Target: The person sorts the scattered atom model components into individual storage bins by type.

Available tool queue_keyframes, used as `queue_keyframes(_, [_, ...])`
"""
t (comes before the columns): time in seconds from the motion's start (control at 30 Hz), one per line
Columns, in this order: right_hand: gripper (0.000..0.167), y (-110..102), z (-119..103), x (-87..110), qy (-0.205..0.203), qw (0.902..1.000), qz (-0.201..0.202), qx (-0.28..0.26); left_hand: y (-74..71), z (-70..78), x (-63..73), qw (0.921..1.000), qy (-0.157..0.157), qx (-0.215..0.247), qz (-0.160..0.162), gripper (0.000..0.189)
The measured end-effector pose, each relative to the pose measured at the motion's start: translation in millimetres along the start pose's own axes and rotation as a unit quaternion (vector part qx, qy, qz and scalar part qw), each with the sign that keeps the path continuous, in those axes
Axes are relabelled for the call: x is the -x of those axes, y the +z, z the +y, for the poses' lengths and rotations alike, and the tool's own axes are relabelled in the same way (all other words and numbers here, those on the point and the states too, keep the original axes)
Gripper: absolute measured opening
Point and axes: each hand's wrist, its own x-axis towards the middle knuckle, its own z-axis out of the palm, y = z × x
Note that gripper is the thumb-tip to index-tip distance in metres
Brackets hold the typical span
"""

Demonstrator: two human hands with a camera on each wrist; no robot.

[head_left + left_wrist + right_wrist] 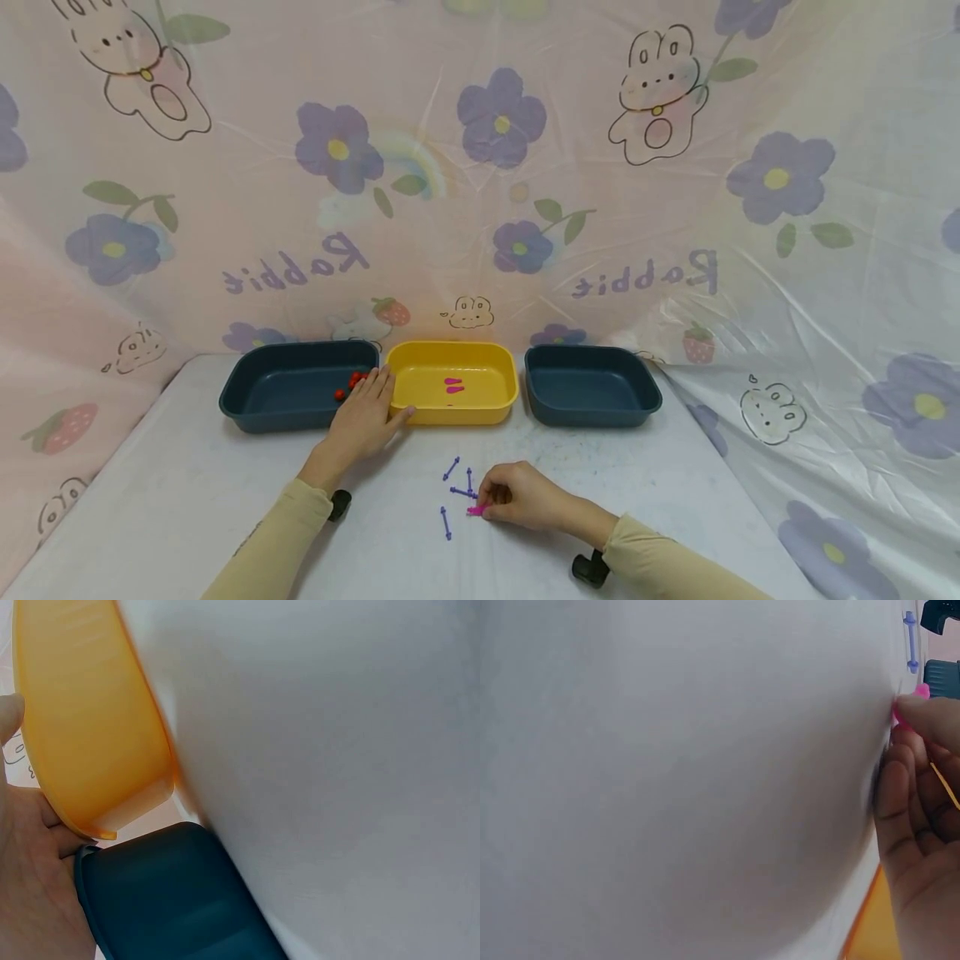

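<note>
The yellow tray (450, 415) stands on the white tabletop (375, 554), with 2 pink pieces (454, 390) lying inside it. In front of the yellow tray, on the person's side, the right hand (525, 497) pinches a small pink piece (476, 510) between thumb and curled fingers, low over the tabletop. Just beside that hand, also in front of the yellow tray, lie 4 purple knob-ended sticks (446, 523). The left hand (365, 421) has its fingers extended and grasps nothing; it lies across the yellow tray's left end and the rim of the dark blue tray (277, 418) just left of it, which holds several red pieces (340, 394). Right of the yellow tray sits another blue tray (592, 414); behind it hangs a rabbit-and-flower-printed curtain (427, 233).
</note>
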Motion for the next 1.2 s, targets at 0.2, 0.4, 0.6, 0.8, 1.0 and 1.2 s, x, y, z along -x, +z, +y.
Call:
queue_keyframes(0.2, [0.011,-3.6,-1.1,-0.5,-0.012,0.9999,0.011,-0.005,-0.1,-0.7,1.2,1.0,0.003,0.001,0.005,0.085])
queue_keyframes(0.4, [0.012,-14.1,-3.1,-3.5,-0.023,0.9987,0.046,-0.006,-0.7,0.2,1.3,1.0,0.002,0.003,0.003,0.085])
queue_keyframes(0.6, [0.009,-26.1,-4.7,-13.1,-0.019,0.9961,0.086,-0.007,-1.5,1.2,1.4,1.0,-0.001,0.003,0.006,0.084])
queue_keyframes(0.8, [0.005,-39.4,-3.8,-26.2,-0.028,0.9916,0.126,-0.002,-2.2,1.4,2.4,0.9999,-0.001,0.008,0.007,0.084])
queue_keyframes(1.0, [0.006,-52.9,1.6,-40.8,-0.044,0.9836,0.175,0.009,-2.0,0.6,2.3,1.0,0.002,0.008,0.004,0.084])
queue_keyframes(1.2, [0.008,-64.7,9.3,-56.1,-0.028,0.9797,0.198,0.008,-1.3,0.7,1.4,1.0,-0.002,0.007,0.004,0.084])
